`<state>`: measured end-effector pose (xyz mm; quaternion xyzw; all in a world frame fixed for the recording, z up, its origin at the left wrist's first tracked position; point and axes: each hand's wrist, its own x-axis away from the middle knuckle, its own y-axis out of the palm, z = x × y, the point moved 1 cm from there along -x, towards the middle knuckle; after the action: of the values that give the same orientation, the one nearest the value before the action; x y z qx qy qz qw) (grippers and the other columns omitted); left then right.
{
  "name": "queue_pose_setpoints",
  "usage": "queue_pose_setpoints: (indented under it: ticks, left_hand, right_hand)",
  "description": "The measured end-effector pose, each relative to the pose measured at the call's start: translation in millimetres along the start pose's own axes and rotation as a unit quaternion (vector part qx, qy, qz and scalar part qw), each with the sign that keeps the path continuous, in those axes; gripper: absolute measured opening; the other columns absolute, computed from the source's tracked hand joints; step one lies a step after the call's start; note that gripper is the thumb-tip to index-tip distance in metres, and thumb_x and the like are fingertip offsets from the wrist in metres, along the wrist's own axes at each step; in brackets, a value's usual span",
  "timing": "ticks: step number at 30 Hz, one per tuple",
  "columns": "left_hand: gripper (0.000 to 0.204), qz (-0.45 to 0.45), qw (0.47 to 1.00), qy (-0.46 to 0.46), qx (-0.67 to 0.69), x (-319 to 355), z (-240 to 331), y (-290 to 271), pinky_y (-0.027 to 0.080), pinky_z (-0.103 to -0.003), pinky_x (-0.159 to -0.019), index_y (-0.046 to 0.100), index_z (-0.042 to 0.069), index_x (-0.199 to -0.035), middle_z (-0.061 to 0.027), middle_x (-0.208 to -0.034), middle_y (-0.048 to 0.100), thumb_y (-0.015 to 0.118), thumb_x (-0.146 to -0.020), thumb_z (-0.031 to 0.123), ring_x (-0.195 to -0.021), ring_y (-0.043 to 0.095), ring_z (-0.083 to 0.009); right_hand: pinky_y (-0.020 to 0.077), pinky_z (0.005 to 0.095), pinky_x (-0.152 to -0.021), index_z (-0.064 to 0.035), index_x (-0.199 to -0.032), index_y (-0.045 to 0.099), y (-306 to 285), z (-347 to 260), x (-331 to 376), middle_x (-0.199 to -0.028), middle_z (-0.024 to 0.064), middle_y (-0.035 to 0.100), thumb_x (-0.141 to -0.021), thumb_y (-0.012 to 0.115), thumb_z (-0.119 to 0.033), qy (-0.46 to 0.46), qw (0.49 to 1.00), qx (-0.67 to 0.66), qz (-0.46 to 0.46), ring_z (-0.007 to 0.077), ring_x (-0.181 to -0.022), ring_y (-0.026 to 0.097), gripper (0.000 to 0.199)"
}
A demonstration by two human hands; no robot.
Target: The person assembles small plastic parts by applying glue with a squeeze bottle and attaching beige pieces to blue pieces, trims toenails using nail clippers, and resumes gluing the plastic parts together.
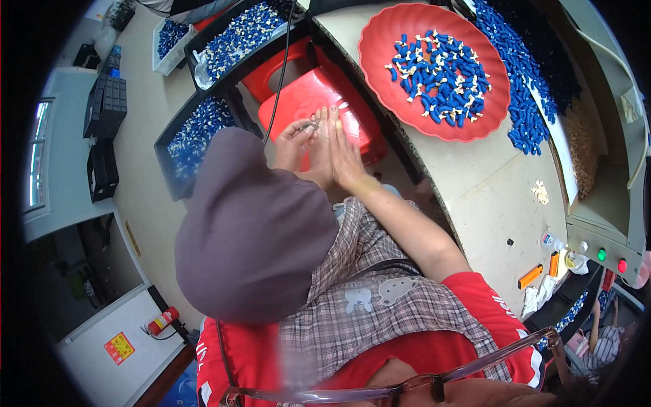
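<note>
Red tray of blue pieces; checked grey apron.

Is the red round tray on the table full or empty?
Partly filled: the red round tray holds a loose heap of small blue pieces in its middle, with bare rim around.

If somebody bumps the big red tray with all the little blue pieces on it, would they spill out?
Probably some would. The red round tray has only a low rim, and the small blue pieces lie loose in a heap, so they may slide or roll. The tray itself looks like light plastic, so a push would likely move it easily across the worktable.
</note>
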<state>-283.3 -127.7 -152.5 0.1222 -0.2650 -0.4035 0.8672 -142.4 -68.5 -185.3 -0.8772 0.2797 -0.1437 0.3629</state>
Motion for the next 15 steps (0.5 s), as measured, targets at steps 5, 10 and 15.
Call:
queue_pose_setpoints:
  ticks: [5,10,15]
  left_hand:
    - [0.026,-0.012,1.000,-0.012,0.003,-3.0,-0.2,-6.6,0.051,-0.027,-0.075,0.056,-0.001,-0.112,-0.0114,-0.103,0.063,0.057,-0.086,0.000,-0.084,0.062,-0.0177]
    - [0.027,-0.031,0.999,-0.001,0.014,-6.0,11.4,-5.2,0.051,-0.028,-0.078,0.055,-0.001,-0.113,-0.0138,-0.104,0.062,0.057,-0.087,0.001,-0.088,0.062,-0.0199]
    - [0.028,-0.070,0.997,-0.012,0.002,-18.1,7.9,6.2,0.050,-0.030,-0.081,0.054,-0.002,-0.114,-0.0144,-0.105,0.062,0.057,-0.086,0.002,-0.090,0.061,-0.0204]
  right_hand:
    - [0.0288,0.0500,-0.104,0.0003,-0.141,0.023,-8.8,-7.5,53.4,-0.147,0.0267,0.016,-0.071,0.050,0.007,-0.037,0.997,-0.068,-0.026,0.0371,-0.136,0.023,0.075]
    - [0.0378,0.0424,-0.101,-0.0035,-0.124,0.049,-76.0,37.2,100.1,-0.126,0.0258,0.048,-0.075,0.046,0.006,0.046,0.992,-0.080,0.082,0.0398,-0.120,0.046,0.050]
    - [0.0441,0.0425,-0.092,-0.0042,-0.119,0.054,-79.3,99.4,156.3,-0.115,0.0233,0.056,-0.078,0.048,0.003,0.125,0.961,0.192,0.157,0.0380,-0.106,0.055,0.042]
